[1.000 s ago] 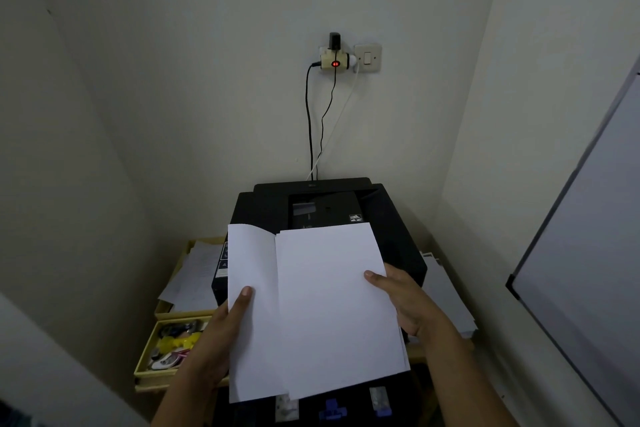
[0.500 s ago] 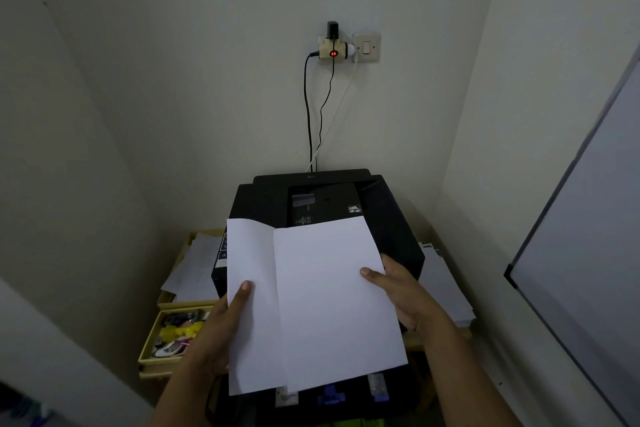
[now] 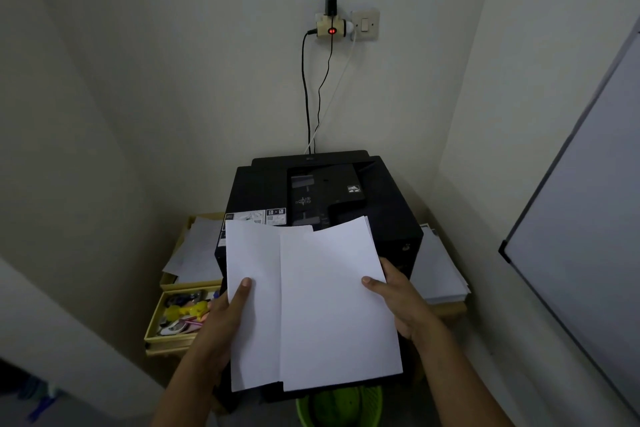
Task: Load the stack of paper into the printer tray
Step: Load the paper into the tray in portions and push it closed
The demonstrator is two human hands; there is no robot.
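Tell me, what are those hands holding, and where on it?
A stack of paper, above the printer. The left hand grips its left edge, the right hand its right edge, thumbs on top.

Light: dim.
Walls: pale corner walls (image 3: 138,80).
Socket (image 3: 331,26): twelve o'clock, red lamp lit, cords hanging.
Whiteboard (image 3: 588,236): three o'clock.
Wooden stand (image 3: 448,308): centre.
Green basket (image 3: 341,406): six o'clock, on floor.
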